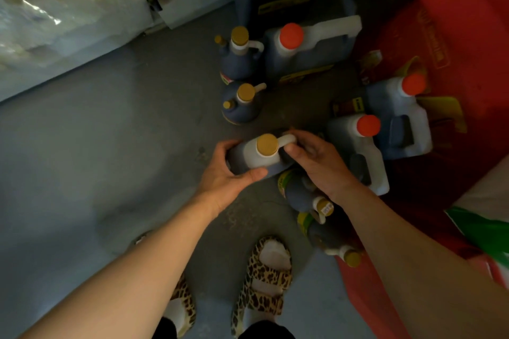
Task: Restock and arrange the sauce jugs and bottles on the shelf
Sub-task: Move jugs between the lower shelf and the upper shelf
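Both hands (pixel 225 173) (pixel 316 162) grip the gold-capped jug (pixel 256 157) between them.

From my feed I see both forearms bare, no sleeves or watch on the left hand (pixel 220 184) or right hand (pixel 322 165). Leopard-print strap sandals (pixel 264 283) over what look like white socks; dark trouser hems below.

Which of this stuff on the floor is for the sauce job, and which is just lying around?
For the job:
- gold-capped bottle held by the left hand and right hand
- gold-capped bottles on the floor
- orange-capped jugs

Just lying about:
- red box
- plastic-wrapped bundle
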`<state>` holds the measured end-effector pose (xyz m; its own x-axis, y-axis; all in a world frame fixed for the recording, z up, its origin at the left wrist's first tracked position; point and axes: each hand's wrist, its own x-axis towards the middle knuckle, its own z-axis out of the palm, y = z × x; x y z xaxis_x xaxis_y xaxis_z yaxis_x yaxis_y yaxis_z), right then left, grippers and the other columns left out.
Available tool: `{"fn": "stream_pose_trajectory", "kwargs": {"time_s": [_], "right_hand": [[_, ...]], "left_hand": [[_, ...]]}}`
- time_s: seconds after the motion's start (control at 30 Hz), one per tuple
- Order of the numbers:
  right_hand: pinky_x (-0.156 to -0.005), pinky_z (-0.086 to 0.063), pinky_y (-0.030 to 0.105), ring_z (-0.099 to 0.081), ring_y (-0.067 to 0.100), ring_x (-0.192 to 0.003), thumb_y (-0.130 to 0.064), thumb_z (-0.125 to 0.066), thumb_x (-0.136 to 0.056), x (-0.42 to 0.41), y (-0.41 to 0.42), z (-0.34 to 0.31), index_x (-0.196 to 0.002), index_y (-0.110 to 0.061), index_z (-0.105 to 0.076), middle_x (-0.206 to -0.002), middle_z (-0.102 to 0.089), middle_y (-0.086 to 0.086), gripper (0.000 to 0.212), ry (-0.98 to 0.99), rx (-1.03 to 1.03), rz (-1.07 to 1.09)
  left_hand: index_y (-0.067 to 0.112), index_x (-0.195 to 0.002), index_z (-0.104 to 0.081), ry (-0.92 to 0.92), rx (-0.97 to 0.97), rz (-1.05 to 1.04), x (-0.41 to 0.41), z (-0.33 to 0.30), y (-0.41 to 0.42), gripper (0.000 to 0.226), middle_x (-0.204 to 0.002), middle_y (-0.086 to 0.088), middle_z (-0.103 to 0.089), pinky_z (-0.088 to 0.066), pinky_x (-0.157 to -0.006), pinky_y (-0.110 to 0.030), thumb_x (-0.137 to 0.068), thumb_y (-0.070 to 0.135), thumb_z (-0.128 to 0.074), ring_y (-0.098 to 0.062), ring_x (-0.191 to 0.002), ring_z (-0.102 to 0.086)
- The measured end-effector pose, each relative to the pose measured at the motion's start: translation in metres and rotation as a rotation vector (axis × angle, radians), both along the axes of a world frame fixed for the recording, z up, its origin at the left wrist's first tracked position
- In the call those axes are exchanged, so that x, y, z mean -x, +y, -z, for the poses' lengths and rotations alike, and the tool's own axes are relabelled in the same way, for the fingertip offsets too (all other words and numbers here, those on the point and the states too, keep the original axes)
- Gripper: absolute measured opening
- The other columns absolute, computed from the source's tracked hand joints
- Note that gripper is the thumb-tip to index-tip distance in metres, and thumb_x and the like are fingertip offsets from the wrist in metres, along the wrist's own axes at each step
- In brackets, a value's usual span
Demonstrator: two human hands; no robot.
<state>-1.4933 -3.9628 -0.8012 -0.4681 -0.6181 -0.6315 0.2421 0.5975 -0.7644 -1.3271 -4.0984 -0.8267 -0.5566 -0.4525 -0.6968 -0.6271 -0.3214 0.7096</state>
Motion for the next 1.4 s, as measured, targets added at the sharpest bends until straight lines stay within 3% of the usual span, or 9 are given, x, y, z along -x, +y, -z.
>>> {"fn": "stream_pose_trajectory", "kwargs": {"time_s": [0.17, 0.4, 0.53, 0.63, 0.77, 0.87, 0.97, 1.17, 1.4], "right_hand": [[-0.083, -0.042, 0.001, -0.054, -0.024, -0.105, -0.021, -0.059, -0.098, -0.001, 0.010, 0.000, -0.128, -0.024, -0.058, -0.119, -0.059, -0.025, 0.030, -0.040, -0.007, -0.003], [-0.089, -0.044, 0.006, -0.056, -0.016, -0.111, -0.024, -0.060, -0.098, -0.009, 0.012, 0.005, -0.122, -0.035, -0.059, -0.121, -0.063, -0.019, 0.026, 0.025, -0.006, 0.048], [-0.099, -0.047, 0.014, -0.059, -0.004, -0.118, -0.029, -0.067, -0.092, -0.017, 0.021, -0.004, -0.132, -0.020, -0.062, -0.128, -0.066, -0.006, 0.041, 0.085, -0.029, 0.111], [-0.089, -0.050, 0.012, -0.064, -0.007, -0.106, -0.026, -0.072, -0.089, -0.030, 0.031, -0.032, -0.119, -0.014, -0.070, -0.111, -0.071, -0.013, 0.033, 0.177, -0.054, 0.338], [-0.075, -0.049, 0.011, -0.066, -0.005, -0.087, -0.021, -0.073, -0.089, -0.041, 0.058, -0.074, -0.100, -0.013, -0.073, -0.094, -0.072, -0.011, 0.013, 0.379, -0.089, 0.788], [-0.085, -0.050, 0.021, -0.060, -0.002, -0.095, -0.039, -0.072, -0.087, -0.041, 0.084, -0.076, -0.107, -0.021, -0.071, -0.107, -0.067, -0.004, 0.027, 0.500, -0.260, 0.918], [-0.098, -0.048, 0.027, -0.057, 0.004, -0.111, -0.040, -0.073, -0.087, -0.037, 0.093, -0.065, -0.121, -0.029, -0.067, -0.127, -0.061, -0.004, 0.036, 0.338, -0.275, 0.970], [-0.109, -0.046, 0.038, -0.054, 0.010, -0.129, -0.041, -0.075, -0.085, -0.031, 0.090, -0.029, -0.105, -0.046, -0.069, -0.138, -0.060, -0.007, 0.022, 0.203, -0.135, 1.012], [-0.115, -0.039, 0.038, -0.039, 0.006, -0.141, -0.038, -0.077, -0.084, -0.034, 0.095, -0.012, -0.096, -0.056, -0.065, -0.158, -0.038, -0.008, 0.025, 0.203, -0.085, 0.982]], "left_hand": [[0.034, -0.128, -0.041, -0.034, 0.003, 0.037, 0.001, -0.006, 0.005, 0.073, -0.120, 0.017, -0.049, -0.041, -0.071, 0.001, -0.072, 0.023, -0.087, 0.005, -0.105, -0.048], [0.033, -0.134, -0.040, -0.015, 0.034, 0.041, -0.001, -0.003, 0.007, 0.077, -0.133, 0.011, -0.048, -0.039, -0.078, -0.004, -0.072, 0.029, -0.086, -0.003, -0.121, -0.045], [0.034, -0.133, -0.041, -0.030, 0.056, 0.071, -0.005, 0.002, 0.011, 0.082, -0.134, 0.010, -0.050, -0.040, -0.090, -0.013, -0.066, 0.034, -0.089, -0.005, -0.122, -0.046], [0.035, -0.127, -0.041, -0.070, 0.087, 0.164, -0.008, 0.001, 0.016, 0.084, -0.126, 0.013, -0.050, -0.037, -0.085, -0.007, -0.061, 0.028, -0.093, -0.004, -0.118, -0.047], [0.037, -0.122, -0.046, -0.113, 0.070, 0.284, -0.008, -0.011, 0.006, 0.084, -0.130, 0.010, -0.053, -0.039, -0.100, -0.023, -0.054, 0.037, -0.096, -0.009, -0.125, -0.048], [0.034, -0.118, -0.053, -0.034, 0.074, 0.239, 0.012, -0.037, -0.012, 0.051, -0.131, 0.010, -0.055, -0.037, -0.099, -0.017, -0.080, 0.012, -0.080, -0.010, -0.131, -0.047], [0.030, -0.119, -0.056, 0.177, 0.115, 0.121, 0.054, -0.072, -0.021, 0.041, -0.125, 0.014, -0.059, -0.041, -0.089, -0.004, -0.089, 0.003, -0.067, 0.006, -0.120, -0.053], [0.047, -0.135, -0.051, 0.200, 0.072, 0.723, 0.153, -0.055, 0.012, 0.058, -0.142, 0.014, -0.054, -0.041, -0.111, -0.033, -0.082, 0.051, -0.073, -0.003, -0.132, -0.048], [0.032, -0.153, -0.035, 0.199, 0.068, 0.918, 0.192, -0.021, 0.030, 0.069, -0.154, 0.010, -0.042, -0.030, -0.117, -0.026, -0.092, 0.033, -0.067, -0.002, -0.141, -0.035]]}}
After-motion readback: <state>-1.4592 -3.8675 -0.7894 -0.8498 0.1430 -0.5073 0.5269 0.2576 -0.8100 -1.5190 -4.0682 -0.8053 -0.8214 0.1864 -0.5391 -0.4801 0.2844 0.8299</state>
